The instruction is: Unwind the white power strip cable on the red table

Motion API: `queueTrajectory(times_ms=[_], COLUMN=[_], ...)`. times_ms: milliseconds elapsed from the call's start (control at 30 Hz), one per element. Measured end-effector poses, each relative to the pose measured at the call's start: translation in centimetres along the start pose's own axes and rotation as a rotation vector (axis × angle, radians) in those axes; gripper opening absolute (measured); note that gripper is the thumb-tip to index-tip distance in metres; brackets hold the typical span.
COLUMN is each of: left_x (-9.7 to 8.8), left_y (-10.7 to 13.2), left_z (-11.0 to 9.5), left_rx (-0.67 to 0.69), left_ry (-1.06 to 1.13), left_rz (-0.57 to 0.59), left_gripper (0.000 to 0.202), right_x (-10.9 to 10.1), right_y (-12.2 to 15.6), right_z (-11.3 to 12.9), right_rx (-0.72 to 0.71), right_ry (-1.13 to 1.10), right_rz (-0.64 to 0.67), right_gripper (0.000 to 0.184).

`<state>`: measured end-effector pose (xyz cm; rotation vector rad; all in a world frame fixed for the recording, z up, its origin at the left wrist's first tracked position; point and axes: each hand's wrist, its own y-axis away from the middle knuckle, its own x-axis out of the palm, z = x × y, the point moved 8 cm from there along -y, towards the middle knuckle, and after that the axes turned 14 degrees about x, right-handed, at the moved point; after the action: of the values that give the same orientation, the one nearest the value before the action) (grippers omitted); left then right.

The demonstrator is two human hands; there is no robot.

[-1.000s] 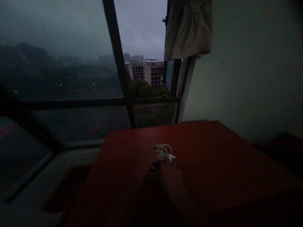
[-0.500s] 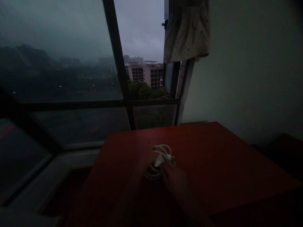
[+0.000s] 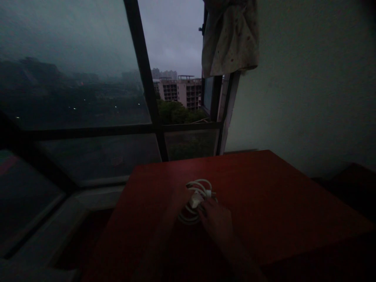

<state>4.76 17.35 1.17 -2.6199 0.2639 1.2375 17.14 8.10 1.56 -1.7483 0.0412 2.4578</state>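
Note:
A white coiled cable (image 3: 196,197) with a small white plug lies near the middle of a red-brown table (image 3: 264,188). My right hand (image 3: 216,220) reaches in from the lower right, and its fingertips are pinched on the plug end of the cable. My left hand (image 3: 182,196) lies along the left side of the coil and touches it. The room is very dark, so the left hand's fingers blend into the table and I cannot make out their pose.
A large dark-framed window (image 3: 147,98) fills the left and centre, with buildings outside. A pale cloth (image 3: 230,37) hangs at the window's upper right corner. A plain wall (image 3: 308,86) stands behind the table, and a grey sill (image 3: 88,196) runs lower left.
My right hand has drawn back a little toward me, and the plug has shifted with it to the near left of the coil. The left hand has barely moved.

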Motion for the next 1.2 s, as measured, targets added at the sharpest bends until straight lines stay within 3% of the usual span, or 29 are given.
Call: queueTrajectory(times_ms=[267,467,733,900,1067,1200], left_x=[-0.7,-1.1,-0.8,-0.5,-1.0,-1.5], left_y=[0.1,-0.1,-0.8,-0.5,1.6,4.0], left_z=[-0.2,-0.4,0.2,-0.5,-1.9,0.3], left_rx=[0.051,0.143,0.178,0.178,0.295,0.175], left_ry=[0.015,0.082,0.136,0.148,0.198,0.185], left_rz=[-0.006,0.065,0.064,0.048,-0.021,-0.178], left_gripper=[0.026,0.024,0.021,0.028,0.049,0.061], right_x=[-0.5,0.3,0.8,1.0,0.1,0.0], right_y=[-0.9,-0.4,0.3,0.2,0.1,0.3], right_z=[-0.4,-0.1,0.9,0.1,-0.8,-0.6], right_rx=[-0.071,-0.114,-0.139,-0.093,-0.06,-0.042], right_ry=[-0.13,-0.09,0.02,0.015,-0.147,-0.201], right_rz=[0.061,0.08,-0.005,-0.003,-0.018,0.026], right_gripper=[0.021,0.027,0.027,0.026,0.024,0.021])
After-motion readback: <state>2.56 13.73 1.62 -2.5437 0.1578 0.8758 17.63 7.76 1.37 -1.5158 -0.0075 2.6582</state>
